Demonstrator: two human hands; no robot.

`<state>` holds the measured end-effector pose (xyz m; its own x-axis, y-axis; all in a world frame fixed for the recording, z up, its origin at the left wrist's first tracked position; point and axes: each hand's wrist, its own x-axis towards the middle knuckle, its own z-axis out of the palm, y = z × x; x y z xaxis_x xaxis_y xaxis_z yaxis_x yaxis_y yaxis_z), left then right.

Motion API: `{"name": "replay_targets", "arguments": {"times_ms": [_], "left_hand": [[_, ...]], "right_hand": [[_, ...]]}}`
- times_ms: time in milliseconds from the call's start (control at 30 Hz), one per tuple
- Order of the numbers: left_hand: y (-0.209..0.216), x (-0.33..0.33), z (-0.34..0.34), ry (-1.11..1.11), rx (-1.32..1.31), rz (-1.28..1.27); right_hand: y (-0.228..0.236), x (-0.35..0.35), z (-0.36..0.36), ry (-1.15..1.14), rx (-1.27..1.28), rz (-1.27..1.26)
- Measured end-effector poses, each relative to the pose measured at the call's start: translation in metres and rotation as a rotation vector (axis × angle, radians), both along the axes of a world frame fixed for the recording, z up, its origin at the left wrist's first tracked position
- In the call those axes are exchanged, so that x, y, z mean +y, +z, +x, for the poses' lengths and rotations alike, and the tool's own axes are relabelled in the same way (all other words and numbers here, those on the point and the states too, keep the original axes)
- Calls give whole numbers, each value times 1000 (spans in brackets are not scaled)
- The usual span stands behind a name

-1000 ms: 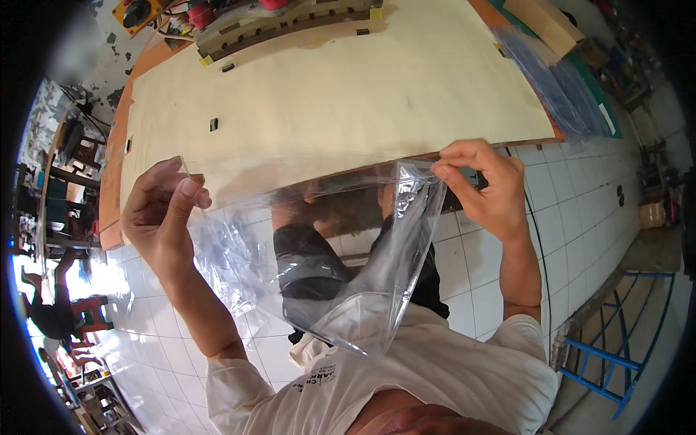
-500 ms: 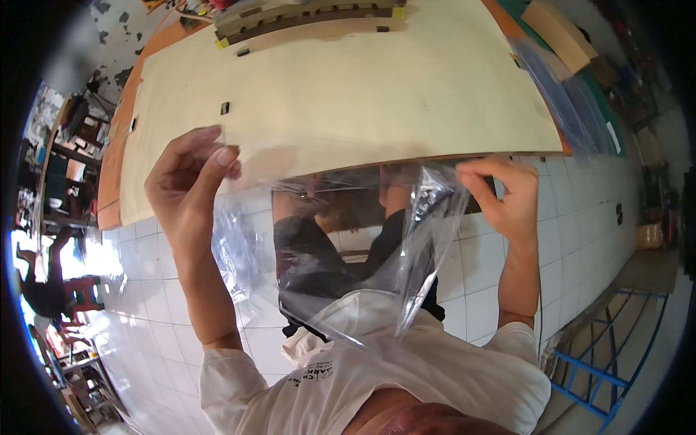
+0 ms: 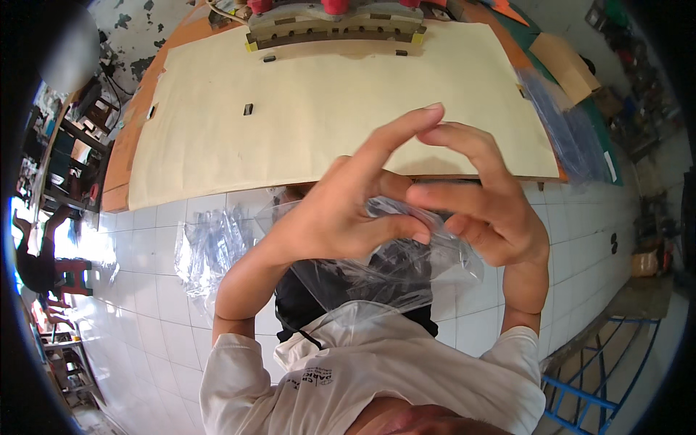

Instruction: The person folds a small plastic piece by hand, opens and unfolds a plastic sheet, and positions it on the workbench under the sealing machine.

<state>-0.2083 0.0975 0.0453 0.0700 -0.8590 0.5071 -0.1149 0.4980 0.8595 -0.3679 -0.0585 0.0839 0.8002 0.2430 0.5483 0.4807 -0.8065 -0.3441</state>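
My left hand (image 3: 355, 206) and my right hand (image 3: 496, 206) are close together just above the table's near edge. A clear plastic sheet (image 3: 455, 267) is bunched between them and hangs in folds over my lap. The left hand's thumb points toward the right hand's curled fingers, and the plastic passes between them. The left index finger is raised, its tip by a fingertip of the right hand. Both hands look closed on the plastic, though overlapping fingers partly hide the grip.
Cream sheeting (image 3: 326, 130) covers the table, with small black blocks (image 3: 249, 109) on it. A metal bar fixture (image 3: 333, 30) with red parts stands at the far edge. Crumpled clear plastic (image 3: 210, 250) lies low at the left. A cardboard piece (image 3: 565, 69) and a blue metal frame (image 3: 591, 395) are at the right.
My hands have come together from wide apart, the left moving far to the right. The plastic sheet, stretched between them before, is now gathered and folded.
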Motion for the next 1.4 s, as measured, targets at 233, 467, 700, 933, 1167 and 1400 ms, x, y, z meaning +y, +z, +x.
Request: {"name": "replay_targets", "arguments": {"times_ms": [233,467,700,933,1167,1400], "left_hand": [[5,-6,-9,-177,-1,-6],[9,-10,-23,-13,-206,-167],[-5,15,-16,320,-305,-370],[-33,5,-30,315,-340,-622],[-59,-1,-36,163,-277,-381],[-81,6,-38,-13,-336,-182]], "right_hand": [[1,-12,5,227,180,136],[3,-28,-42,194,184,279],[32,-74,-175,215,26,462],[77,-70,-269,-325,61,463],[102,-18,-256,-921,171,17],[113,-22,-297,-1324,161,129]]}}
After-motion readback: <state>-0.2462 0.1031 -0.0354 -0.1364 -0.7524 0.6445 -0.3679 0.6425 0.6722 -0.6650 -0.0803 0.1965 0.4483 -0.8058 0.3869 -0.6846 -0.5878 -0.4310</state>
